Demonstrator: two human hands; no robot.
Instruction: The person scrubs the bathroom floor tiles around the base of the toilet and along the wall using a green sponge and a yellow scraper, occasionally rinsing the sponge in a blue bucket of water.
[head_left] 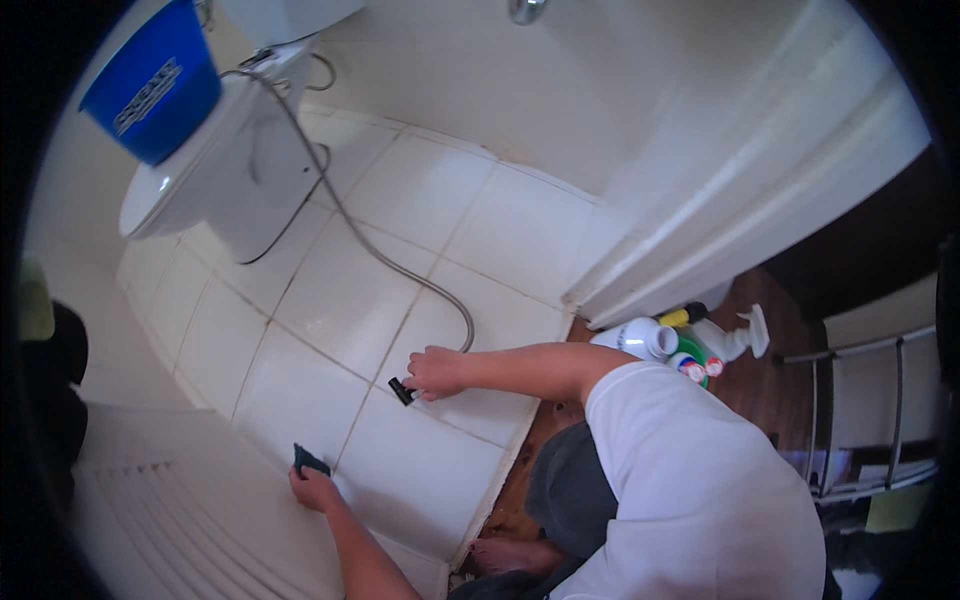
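Note:
My left hand (316,489) is closed on a dark green scouring pad (310,460), held beside the white louvred panel at the lower left. Ahead and to the right, my right hand (438,373) grips a handheld bidet sprayer (401,391) with a black head, which points toward the left. A flexible metal hose (385,261) curves from the toilet across to that hand. Beneath both hands lies the white tiled floor (420,460), its grout lines brownish. No water stream can be made out at the sprayer.
A white toilet (250,170) stands at the upper left with a blue bucket (160,90) on its lid. The louvred panel (190,510) borders my left side. Several cleaning bottles (690,350) sit on brown flooring by the doorway, near a metal rack (860,410).

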